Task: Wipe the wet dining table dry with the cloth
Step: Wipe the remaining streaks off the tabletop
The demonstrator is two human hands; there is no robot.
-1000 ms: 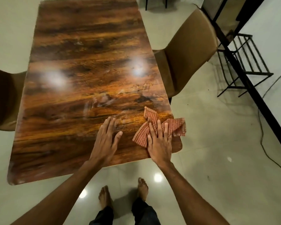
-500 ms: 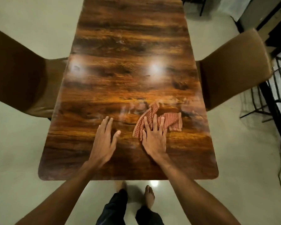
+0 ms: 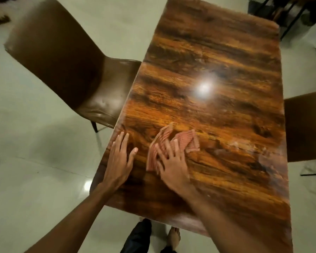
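Observation:
A glossy dark wooden dining table (image 3: 217,73) fills the middle and right of the view. A red checked cloth (image 3: 187,140) lies crumpled on its near part, blurred by motion. My right hand (image 3: 171,165) presses flat on the cloth's near side, fingers spread over it. My left hand (image 3: 119,159) rests flat on the bare table near the left edge, fingers apart, a short gap from the cloth. Pale wet smears (image 3: 244,145) show on the wood to the right of the cloth.
A brown leather chair (image 3: 62,66) stands tucked at the table's left side. Another brown chair back (image 3: 305,125) sits at the right edge. Black metal legs (image 3: 290,17) stand past the far corner. My bare feet (image 3: 173,238) are on the pale tiled floor below the near edge.
My right hand has slid the cloth leftward across the table, from the right corner toward the left side. The view has swung left, so the left chair is now fully in sight.

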